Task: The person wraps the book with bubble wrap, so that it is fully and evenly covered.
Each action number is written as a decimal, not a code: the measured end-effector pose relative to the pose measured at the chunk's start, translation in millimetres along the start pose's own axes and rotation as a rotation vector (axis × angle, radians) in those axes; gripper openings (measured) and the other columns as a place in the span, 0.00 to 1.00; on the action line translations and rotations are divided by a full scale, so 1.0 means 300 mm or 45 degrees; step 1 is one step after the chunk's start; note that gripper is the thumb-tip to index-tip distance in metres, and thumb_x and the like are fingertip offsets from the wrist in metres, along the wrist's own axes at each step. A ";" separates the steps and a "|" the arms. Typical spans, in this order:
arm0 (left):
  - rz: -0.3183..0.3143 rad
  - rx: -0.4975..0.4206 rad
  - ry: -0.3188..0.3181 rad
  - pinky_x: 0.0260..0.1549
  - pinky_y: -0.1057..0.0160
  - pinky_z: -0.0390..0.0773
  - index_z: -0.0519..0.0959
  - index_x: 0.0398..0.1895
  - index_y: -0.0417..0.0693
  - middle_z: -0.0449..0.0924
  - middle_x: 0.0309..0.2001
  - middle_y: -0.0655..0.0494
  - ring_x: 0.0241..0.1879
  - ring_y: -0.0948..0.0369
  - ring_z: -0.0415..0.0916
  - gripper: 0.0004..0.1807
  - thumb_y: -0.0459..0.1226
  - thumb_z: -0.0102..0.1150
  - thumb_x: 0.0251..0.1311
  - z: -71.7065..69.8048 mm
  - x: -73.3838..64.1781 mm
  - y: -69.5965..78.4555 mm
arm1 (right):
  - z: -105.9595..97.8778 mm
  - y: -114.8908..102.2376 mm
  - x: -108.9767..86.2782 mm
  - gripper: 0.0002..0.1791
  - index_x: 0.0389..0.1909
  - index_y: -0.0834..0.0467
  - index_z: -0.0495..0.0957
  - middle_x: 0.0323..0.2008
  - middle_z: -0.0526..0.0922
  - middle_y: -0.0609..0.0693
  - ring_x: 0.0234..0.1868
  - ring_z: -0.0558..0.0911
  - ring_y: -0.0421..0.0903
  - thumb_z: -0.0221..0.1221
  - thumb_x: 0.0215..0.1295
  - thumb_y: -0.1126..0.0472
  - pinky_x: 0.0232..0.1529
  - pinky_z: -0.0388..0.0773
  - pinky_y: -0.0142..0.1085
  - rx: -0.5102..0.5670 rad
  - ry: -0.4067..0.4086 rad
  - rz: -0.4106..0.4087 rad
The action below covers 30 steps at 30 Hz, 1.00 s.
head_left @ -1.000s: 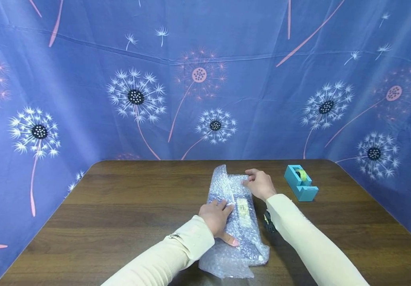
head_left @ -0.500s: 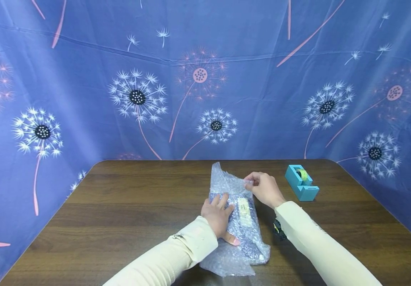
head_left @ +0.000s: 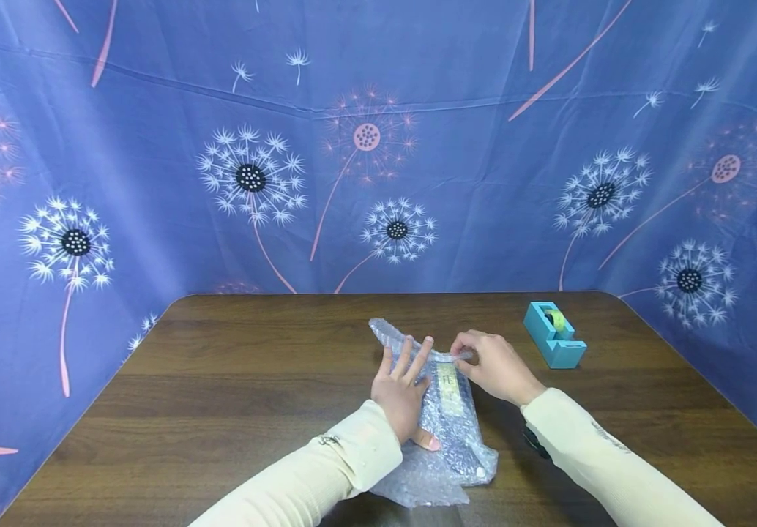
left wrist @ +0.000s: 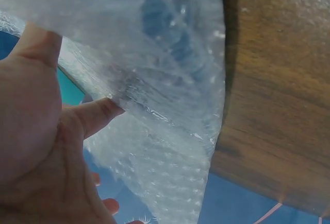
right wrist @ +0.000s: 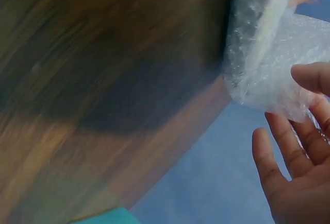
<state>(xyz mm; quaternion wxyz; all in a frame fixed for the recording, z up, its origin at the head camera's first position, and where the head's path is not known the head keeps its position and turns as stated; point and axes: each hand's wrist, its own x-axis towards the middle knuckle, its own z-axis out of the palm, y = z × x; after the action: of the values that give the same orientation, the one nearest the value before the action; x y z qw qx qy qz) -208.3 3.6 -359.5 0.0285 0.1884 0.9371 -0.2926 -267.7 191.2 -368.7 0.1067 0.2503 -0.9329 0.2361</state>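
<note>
A flat bluish package in bubble wrap (head_left: 467,443) lies on the table, with a pale label (head_left: 449,389) showing through. My left hand (head_left: 398,402) presses down on its left side, fingers spread and thumb out across the wrap. At the far right corner, my right hand (head_left: 497,366) pinches the raised far flap (head_left: 386,334) between thumb and fingers. Seen from the right wrist, thumb and fingers lie on either side of the clear bubble wrap (right wrist: 289,80). In the left wrist view the wrap (left wrist: 149,54) covers part of the thumb side of that hand.
A turquoise tape dispenser (head_left: 563,353) with a yellow roll (head_left: 555,319) stands on the brown wooden table (head_left: 233,366), beyond and right of my right hand. A blue dandelion-print cloth (head_left: 471,168) hangs behind the table.
My right hand has pinched the far end of the bubble wrap and drawn it toward me, so the flap now stands folded up. The left hand stays on the package, fingers reaching farther forward.
</note>
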 end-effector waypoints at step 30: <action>-0.006 -0.183 0.165 0.74 0.56 0.53 0.54 0.78 0.66 0.66 0.74 0.61 0.78 0.60 0.50 0.64 0.82 0.53 0.35 0.037 -0.004 0.000 | -0.032 -0.008 -0.018 0.15 0.51 0.54 0.87 0.50 0.85 0.52 0.53 0.83 0.58 0.65 0.65 0.67 0.53 0.78 0.58 -0.023 -0.357 0.030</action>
<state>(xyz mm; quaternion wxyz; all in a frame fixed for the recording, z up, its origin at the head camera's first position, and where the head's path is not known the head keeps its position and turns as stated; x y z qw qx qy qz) -207.8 -3.1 -368.4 -0.0196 0.2023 0.9559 -0.2121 -261.1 196.5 -361.2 -0.0253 0.2687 -0.9437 0.1915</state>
